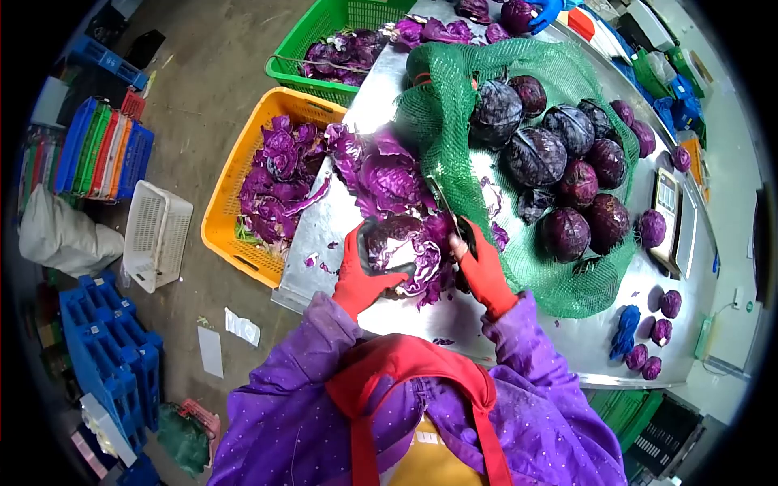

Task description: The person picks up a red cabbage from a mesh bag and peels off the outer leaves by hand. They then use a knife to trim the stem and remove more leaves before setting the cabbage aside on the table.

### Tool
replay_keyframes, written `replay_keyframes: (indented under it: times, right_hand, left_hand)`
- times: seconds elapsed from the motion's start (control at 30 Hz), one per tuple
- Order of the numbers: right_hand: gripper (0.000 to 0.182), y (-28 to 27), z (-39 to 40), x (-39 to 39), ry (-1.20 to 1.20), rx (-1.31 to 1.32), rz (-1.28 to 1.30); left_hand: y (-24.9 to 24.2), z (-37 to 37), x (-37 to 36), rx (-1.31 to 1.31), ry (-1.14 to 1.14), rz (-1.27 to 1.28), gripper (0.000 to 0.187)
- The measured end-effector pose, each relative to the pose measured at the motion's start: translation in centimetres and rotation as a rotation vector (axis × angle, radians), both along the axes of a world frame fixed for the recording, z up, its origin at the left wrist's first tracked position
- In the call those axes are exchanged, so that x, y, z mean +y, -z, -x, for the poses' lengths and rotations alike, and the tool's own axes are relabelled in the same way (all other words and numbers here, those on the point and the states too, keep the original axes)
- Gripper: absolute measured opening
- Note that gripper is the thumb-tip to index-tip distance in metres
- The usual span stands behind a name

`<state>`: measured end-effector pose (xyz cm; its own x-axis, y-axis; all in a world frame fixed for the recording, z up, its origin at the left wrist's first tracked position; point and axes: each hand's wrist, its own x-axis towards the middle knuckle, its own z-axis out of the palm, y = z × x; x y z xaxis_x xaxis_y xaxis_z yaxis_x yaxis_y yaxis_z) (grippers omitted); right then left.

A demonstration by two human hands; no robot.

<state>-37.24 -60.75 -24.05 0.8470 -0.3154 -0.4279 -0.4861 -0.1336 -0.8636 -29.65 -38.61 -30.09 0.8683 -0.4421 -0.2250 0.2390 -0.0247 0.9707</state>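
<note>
Half a red cabbage [393,243], with a pale cut patch showing, rests at the near side of the metal table. My left hand [356,279], in a red glove with dark fingers, is closed round its left side. On the right, my right hand [486,271], also gloved, grips a knife [439,194]; the blade points away from me and its handle is mostly hidden. Loose purple cabbage leaves [389,174] lie just beyond the cabbage. A green mesh sack [454,146] spreads to the right, with several whole red cabbages [535,156] on it.
An orange crate [217,215] of leaves stands against the table's left edge. Beyond it is a green crate [296,71], also holding leaves. A scale [666,211], small cabbages [660,330] and blue twine [625,330] sit on the metal table [389,322]. Another person's blue-gloved hand [547,12] appears at the far end.
</note>
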Motion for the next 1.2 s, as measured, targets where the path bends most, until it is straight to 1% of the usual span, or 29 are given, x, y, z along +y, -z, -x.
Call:
replay_keyframes:
  times: [0.03, 0.07, 0.13, 0.17, 0.3, 0.4, 0.5, 0.57, 0.67, 0.7, 0.73, 0.8, 0.83, 0.87, 0.93, 0.97, 1.0, 1.07, 1.1, 1.13, 1.17, 1.2]
  right_hand:
    - [0.062, -1.3, 0.2, 0.4, -0.070, -0.016, 0.063]
    - [0.065, -0.4, 0.2, 1.0, -0.129, -0.248, 0.204]
    - [0.063, -0.5, -1.0, 1.4, -0.145, -0.167, 0.043]
    - [0.062, -0.6, -1.5, 1.2, -0.155, -0.095, -0.033]
    - [0.063, -0.1, -2.3, 0.2, -0.297, -0.123, 0.067]
    - [0.063, -1.1, -3.3, -0.6, -0.394, -0.052, 0.090]
    - [0.067, -0.5, -3.8, -0.7, -0.447, -0.080, 0.190]
    - [0.068, -0.4, -4.2, -0.5, -0.477, -0.111, 0.248]
    - [0.065, 0.6, -4.6, -0.1, -0.433, -0.064, 0.353]
    - [0.061, 0.9, -5.0, -0.2, -0.410, -0.058, 0.380]
    - [0.053, 0.9, -5.2, -0.4, -0.364, -0.061, 0.265]
    - [0.042, 1.4, -5.6, -0.4, -0.320, -0.127, 0.252]
    - [0.041, 1.5, -5.7, -0.3, -0.269, -0.081, 0.172]
    - [0.039, 1.8, -5.9, -0.2, -0.246, -0.092, 0.200]
    - [0.034, 1.7, -6.1, -0.1, -0.162, -0.081, 0.162]
    - [0.032, 2.6, -6.0, -0.4, -0.151, -0.105, 0.212]
    - [0.039, 3.9, -5.9, -0.5, -0.076, -0.139, 0.131]
    - [0.038, 5.0, -5.3, -1.0, -0.029, -0.004, 0.159]
    - [0.037, 6.5, -3.7, -1.1, 0.012, -0.005, 0.171]
    - [0.037, 8.6, -2.2, -1.2, 0.050, -0.019, 0.187]
    - [0.036, 10.8, -1.0, -1.0, 0.080, -0.095, 0.258]
    - [0.034, 8.7, -0.3, -0.6, 0.022, -0.016, 0.251]
  left_hand:
    - [0.1, -0.1, 0.0, -0.028, 0.007, 0.008, 0.108]
    - [-0.1, -0.4, 0.0, -0.087, 0.044, -0.055, 0.106]
    - [-0.8, -0.9, 0.0, -0.211, 0.120, -0.177, 0.104]
    - [-0.8, -0.8, -0.2, -0.106, 0.098, -0.095, 0.103]
    - [0.0, -1.2, 0.0, -0.152, 0.125, -0.163, 0.102]
    - [0.3, -1.2, -0.2, -0.168, 0.112, -0.179, 0.106]
    - [-1.2, -1.5, -0.5, -0.213, 0.150, -0.312, 0.107]
    - [-1.5, -1.6, -0.6, -0.224, 0.152, -0.305, 0.104]
    - [-1.1, -2.0, -0.5, -0.218, 0.144, -0.287, 0.104]
    - [-0.8, -2.0, -0.5, -0.209, 0.144, -0.280, 0.104]
    - [-0.3, -2.0, -0.4, -0.163, 0.129, -0.232, 0.103]
    - [0.2, -2.3, -0.6, -0.075, 0.100, -0.132, 0.102]
    - [0.3, -2.7, -0.6, -0.093, 0.108, -0.170, 0.101]
    - [0.5, -3.1, -0.6, -0.077, 0.110, -0.155, 0.100]
    - [1.4, -3.6, -0.7, -0.052, 0.120, -0.123, 0.100]
    - [2.0, -3.9, -0.6, -0.087, 0.124, -0.133, 0.100]
    - [2.3, -4.3, -0.6, -0.073, 0.154, -0.118, 0.100]
    - [2.3, -5.2, -0.2, -0.042, 0.207, -0.101, 0.101]
    - [-0.4, -5.4, -0.2, -0.004, 0.306, -0.094, 0.102]
    - [-1.1, -6.2, 0.5, -0.131, 0.518, -0.117, 0.101]
    - [0.0, -6.8, 1.1, -0.233, 0.550, -0.106, 0.102]
    - [-0.4, -6.8, 1.1, -0.320, 0.571, -0.098, 0.102]
